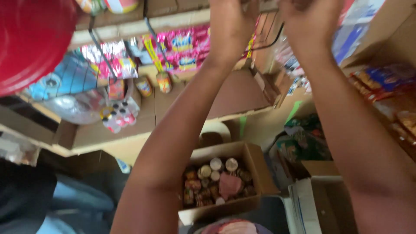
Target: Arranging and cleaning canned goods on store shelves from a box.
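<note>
Both my arms reach up toward the top of the view. My left hand and my right hand are raised side by side near the upper shelf, their fingers cut off by the frame's top edge. A thin dark wire curves between the two hands; whether either hand grips it is hidden. Below my arms an open cardboard box holds several small jars and packets. Pink snack packets line the shelf beside my left hand.
A large red round plastic thing fills the upper left. A wire rack holds packets and small bottles. More open cartons stand at lower right, and packaged goods lie on a shelf at right.
</note>
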